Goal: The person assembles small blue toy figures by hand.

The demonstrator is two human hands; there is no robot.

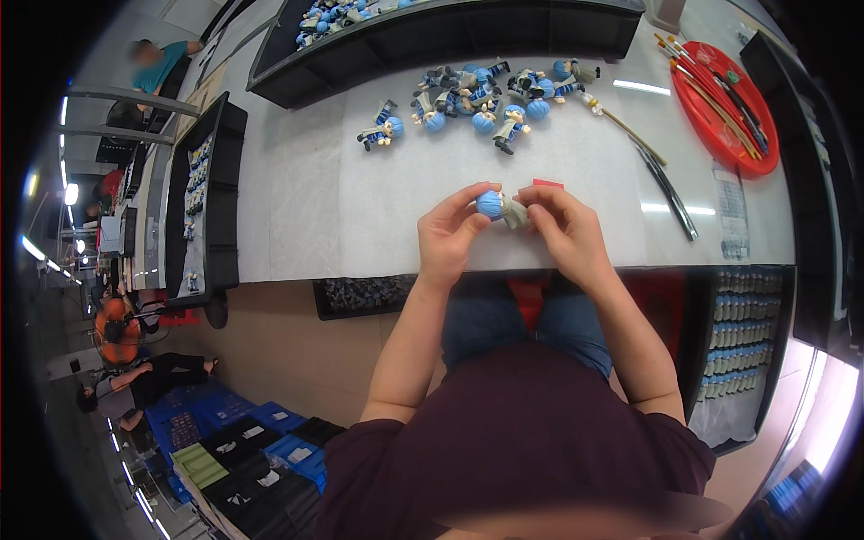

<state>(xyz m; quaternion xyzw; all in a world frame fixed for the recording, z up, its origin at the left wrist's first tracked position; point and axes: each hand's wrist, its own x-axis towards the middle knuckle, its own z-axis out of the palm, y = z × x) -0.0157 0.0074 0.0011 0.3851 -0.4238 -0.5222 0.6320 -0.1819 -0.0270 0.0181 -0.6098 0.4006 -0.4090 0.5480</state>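
Between both hands, over the near part of the white table, is a small toy figurine with blue hair and a grey-green robe, lying sideways. My left hand pinches its blue head between thumb and fingers. At the robe end, the fingers of my right hand are closed on the lower body. A small red piece shows just behind my right fingers. Farther back lies a loose heap of similar figurines, some on their sides and some face down. One lone figurine rests left of the heap.
A black bin of figurines stands at the back. At right, a red oval tray holds brushes, with a thin brush and a dark pen-like tool nearby. Black trays flank the table. Other people sit far left.
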